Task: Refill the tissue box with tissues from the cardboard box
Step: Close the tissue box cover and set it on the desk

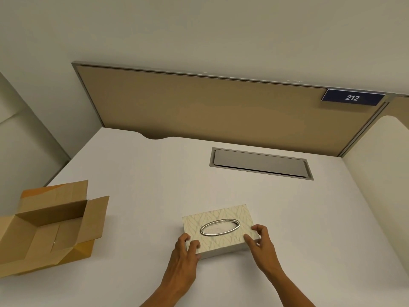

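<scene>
A cream tissue box [221, 240] with a leaf pattern and a silver oval ring around its slot lies flat on the white desk [155, 173]. My left hand [187, 253] grips its near left corner, fingers on the lid. My right hand [261, 244] holds its near right corner, thumb on top and fingers around the side. A brown cardboard box [51, 231] stands open at the desk's left edge, flaps spread; its inside shows only bare cardboard, with no tissues visible.
A grey cable hatch [261, 162] is set into the desk behind the tissue box. A tan partition panel [210, 107] closes off the back, with a blue "212" sign [352, 97] at its top right. Another white desk [385, 185] adjoins on the right.
</scene>
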A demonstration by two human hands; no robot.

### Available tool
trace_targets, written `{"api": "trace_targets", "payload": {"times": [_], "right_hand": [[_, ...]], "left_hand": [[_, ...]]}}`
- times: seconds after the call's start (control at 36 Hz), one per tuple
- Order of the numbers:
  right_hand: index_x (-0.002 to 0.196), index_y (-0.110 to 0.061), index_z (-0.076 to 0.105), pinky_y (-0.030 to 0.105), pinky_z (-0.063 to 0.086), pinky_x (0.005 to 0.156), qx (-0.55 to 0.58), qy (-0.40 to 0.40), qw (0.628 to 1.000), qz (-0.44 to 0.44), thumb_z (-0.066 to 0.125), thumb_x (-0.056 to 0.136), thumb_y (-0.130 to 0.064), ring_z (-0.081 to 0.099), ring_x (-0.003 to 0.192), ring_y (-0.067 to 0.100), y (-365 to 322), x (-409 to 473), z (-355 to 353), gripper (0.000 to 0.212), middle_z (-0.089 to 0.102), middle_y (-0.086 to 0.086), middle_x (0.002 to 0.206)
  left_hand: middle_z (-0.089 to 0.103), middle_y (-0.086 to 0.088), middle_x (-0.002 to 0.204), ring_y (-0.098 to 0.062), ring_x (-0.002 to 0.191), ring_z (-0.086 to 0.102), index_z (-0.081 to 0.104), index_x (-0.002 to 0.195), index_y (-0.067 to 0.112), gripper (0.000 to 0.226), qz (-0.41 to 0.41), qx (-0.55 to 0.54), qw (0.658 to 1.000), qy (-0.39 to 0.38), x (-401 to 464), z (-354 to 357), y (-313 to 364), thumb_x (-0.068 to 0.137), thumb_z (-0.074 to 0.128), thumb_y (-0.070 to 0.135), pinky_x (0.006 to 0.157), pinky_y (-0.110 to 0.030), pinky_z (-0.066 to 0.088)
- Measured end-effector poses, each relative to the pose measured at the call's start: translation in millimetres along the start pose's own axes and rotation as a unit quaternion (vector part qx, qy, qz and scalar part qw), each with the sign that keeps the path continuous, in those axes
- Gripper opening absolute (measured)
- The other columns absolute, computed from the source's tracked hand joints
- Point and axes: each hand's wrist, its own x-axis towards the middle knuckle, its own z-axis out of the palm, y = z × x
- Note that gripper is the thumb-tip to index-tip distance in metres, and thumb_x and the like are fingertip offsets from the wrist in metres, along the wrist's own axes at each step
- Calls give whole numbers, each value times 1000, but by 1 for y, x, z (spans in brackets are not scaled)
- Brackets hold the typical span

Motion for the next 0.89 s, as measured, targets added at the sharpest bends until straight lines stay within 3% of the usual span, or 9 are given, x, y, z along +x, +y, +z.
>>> {"api": "trace_targets", "payload": {"times": [0.08, 0.14, 0.19, 0.28, 0.42, 0.53, 0.67, 0.81, 0.89], "right_hand": [[115, -38, 46, 22, 47, 88, -35, -3, 999, -30, 63, 98, -25, 56, 116, 18, -5, 0, 1, 28, 54, -9, 129], [121, -34, 47, 26, 45, 97, -77, 0, 995, -64, 60, 98, -16, 50, 127, 20, -9, 0, 2, 32, 50, -6, 132], [125, -29, 51, 38, 39, 111, -131, -4, 988, -87, 58, 97, -10, 42, 136, 26, -14, 1, 4, 35, 44, 1, 142], [133, -25, 58, 46, 29, 119, -224, -3, 968, -115, 57, 96, -11, 29, 146, 33, -25, 4, 7, 39, 33, 11, 158], [142, -36, 53, 48, 14, 122, -353, -52, 918, -175, 44, 102, -43, 7, 154, 35, -38, 6, 20, 41, 17, 8, 167], [147, -41, 44, 52, 6, 123, -420, -89, 885, -179, 31, 100, -60, -3, 155, 34, -43, 8, 31, 52, 2, 5, 170], [150, -41, 38, 59, 2, 121, -479, -107, 853, -179, 17, 95, -71, -7, 154, 38, -45, 9, 42, 65, -2, 5, 170], [155, -40, 28, 61, -2, 120, -501, -126, 842, -156, 17, 93, -74, -11, 154, 39, -48, 10, 48, 71, -6, 5, 170], [151, -35, 39, 58, 1, 122, -485, -125, 850, -161, 25, 96, -69, -5, 155, 36, -53, 8, 49, 66, 5, 5, 170]], "left_hand": [[45, -11, 133, -27, 117, 54, 57, 117, 21, 36, 21, 27, 999, 20, 1, -2, 0, 85, 70, 32, 93, -32, 50], [52, -13, 129, -30, 119, 55, 59, 115, 20, 43, 40, 47, 998, 33, 2, -4, 1, 79, 77, 36, 93, -37, 52], [48, -14, 137, -32, 127, 48, 57, 122, 20, 47, 48, 60, 996, 39, 5, -5, 3, 82, 72, 41, 99, -40, 47], [44, -17, 144, -37, 133, 43, 55, 130, 18, 55, 39, 75, 996, 21, 8, -7, 2, 84, 68, 45, 104, -44, 43], [7, -7, 161, -27, 147, 6, 27, 148, 25, 66, 17, 94, 995, -33, 9, -9, 4, 93, 43, 57, 119, -38, 18], [-9, -4, 163, -25, 149, -7, 15, 151, 27, 71, 11, 98, 993, -66, 7, -11, 6, 93, 44, 55, 120, -39, 13], [-22, -4, 162, -26, 149, -15, 5, 153, 28, 75, -3, 90, 991, -104, 3, -15, 7, 95, 45, 53, 121, -42, 9], [-23, -4, 162, -27, 149, -16, 3, 154, 28, 77, -9, 91, 988, -123, 1, -20, 10, 95, 46, 52, 121, -45, 11], [-20, -3, 162, -26, 149, -14, 5, 154, 27, 77, -8, 88, 989, -121, 0, -23, 10, 94, 46, 52, 121, -44, 10]]}}
